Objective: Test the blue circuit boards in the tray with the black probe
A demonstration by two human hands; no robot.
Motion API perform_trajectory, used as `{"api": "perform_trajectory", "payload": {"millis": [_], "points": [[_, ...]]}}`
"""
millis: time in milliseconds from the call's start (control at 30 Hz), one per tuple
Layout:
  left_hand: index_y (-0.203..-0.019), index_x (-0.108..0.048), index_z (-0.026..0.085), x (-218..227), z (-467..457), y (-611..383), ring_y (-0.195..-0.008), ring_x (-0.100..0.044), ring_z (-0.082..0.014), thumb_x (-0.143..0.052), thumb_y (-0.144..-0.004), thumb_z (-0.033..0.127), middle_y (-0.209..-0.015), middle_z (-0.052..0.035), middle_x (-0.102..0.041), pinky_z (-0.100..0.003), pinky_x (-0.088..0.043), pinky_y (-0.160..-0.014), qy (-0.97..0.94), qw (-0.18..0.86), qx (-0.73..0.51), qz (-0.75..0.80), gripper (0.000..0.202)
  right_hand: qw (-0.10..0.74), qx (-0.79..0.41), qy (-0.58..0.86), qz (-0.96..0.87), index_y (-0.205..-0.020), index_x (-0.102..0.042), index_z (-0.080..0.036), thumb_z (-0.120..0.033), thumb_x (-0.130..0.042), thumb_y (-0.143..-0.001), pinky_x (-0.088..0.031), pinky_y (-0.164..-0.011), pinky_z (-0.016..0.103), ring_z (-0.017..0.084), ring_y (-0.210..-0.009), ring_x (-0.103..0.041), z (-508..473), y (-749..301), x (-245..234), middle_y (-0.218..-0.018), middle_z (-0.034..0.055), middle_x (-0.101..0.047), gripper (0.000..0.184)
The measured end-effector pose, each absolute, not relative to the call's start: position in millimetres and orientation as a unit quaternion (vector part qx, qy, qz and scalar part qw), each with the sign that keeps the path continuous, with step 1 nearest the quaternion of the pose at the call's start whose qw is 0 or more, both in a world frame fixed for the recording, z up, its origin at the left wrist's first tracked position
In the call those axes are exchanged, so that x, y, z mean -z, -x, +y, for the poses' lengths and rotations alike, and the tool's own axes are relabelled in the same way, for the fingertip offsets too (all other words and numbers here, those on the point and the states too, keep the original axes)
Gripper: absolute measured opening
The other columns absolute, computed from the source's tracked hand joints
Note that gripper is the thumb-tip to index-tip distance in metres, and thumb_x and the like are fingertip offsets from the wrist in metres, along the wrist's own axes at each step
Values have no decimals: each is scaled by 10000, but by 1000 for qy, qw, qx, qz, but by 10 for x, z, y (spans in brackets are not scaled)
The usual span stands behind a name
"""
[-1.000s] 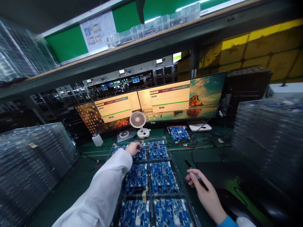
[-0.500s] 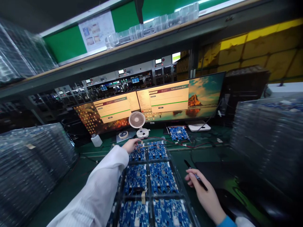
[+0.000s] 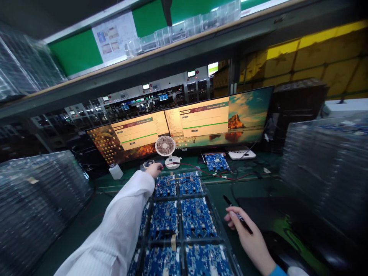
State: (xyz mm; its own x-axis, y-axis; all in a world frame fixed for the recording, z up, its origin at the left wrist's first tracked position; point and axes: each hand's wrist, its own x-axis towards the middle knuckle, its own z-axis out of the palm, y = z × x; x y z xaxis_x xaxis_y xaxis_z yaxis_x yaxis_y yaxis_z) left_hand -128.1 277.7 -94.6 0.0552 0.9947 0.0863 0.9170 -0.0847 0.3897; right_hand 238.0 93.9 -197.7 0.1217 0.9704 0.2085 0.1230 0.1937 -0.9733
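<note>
L hand (image 3: 154, 169), arm in a white ribbed sleeve, is stretched to the far end of the clear plastic tray (image 3: 218, 214) and pinches a thin red wire (image 3: 198, 168) just beside the small round white fan (image 3: 165, 147). R hand (image 3: 249, 234) rests at the tray's right edge, fingers curled round a slim black pen (image 3: 238, 215). Tray sits mid-bench on a green mat w/ flat blue circuit boards (image 3: 197, 217) in rectangular pockets; stacks of glossy clear trays (image 3: 37, 199) on both sides.
</note>
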Motion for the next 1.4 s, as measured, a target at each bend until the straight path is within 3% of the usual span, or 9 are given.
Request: {"api": "perform_trajectory", "payload": {"millis": [133, 467, 667, 1100, 1400], "points": [[-835, -667, 159, 1151, 2882, 1084, -640, -607, -111, -641, -650, 23, -640, 34, -623, -206, -482, -642, -703, 165, -208, 659, 231, 550, -387, 505, -540, -911, -594, -211, -687, -489, -812, -529, -632, 275, 173, -654, -587, 942, -2378, 1966, -764, 46, -622, 498], [-863, -606, 164, 1475, 3005, 750, -663, -632, -97, -584, -662, -21, -691, 31, -649, -207, -523, -671, -664, 222, -309, 644, 274, 556, -388, 505, -533, -903, -601, -208, -696, -485, -809, -531, -623, 265, 170, -637, -590, 933, -2377, 1975, -748, 45, -625, 510], [-881, -584, 163, 1489, 3017, 742, -677, -636, -104, -571, -687, -26, -742, 8, -660, -193, -513, -619, -656, 239, -301, 650, 271, 562, -388, 503, -530, -881, -615, -211, -704, -495, -797, -535, -611, 268, 175, -629, -590, 932, -2358, 1939, -733, 46, -622, 514], [-789, -625, 160, 1536, 3073, 768, -691, -642, -115, -618, -614, -31, -680, 23, -661, -238, -515, -755, -698, 231, -273, 620, 259, 557, -388, 510, -529, -885, -609, -207, -719, -484, -793, -535, -604, 252, 167, -622, -587, 954, -2360, 1951, -731, 50, -623, 535], [-795, -627, 166, 1529, 3042, 751, -678, -630, -95, -627, -622, -46, -682, 38, -649, -210, -509, -725, -707, 217, -246, 627, 273, 558, -376, 516, -530, -858, -622, -206, -728, -484, -783, -542, -585, 260, 174, -606, -595, 939, -2364, 1919, -716, 57, -630, 545]]}}
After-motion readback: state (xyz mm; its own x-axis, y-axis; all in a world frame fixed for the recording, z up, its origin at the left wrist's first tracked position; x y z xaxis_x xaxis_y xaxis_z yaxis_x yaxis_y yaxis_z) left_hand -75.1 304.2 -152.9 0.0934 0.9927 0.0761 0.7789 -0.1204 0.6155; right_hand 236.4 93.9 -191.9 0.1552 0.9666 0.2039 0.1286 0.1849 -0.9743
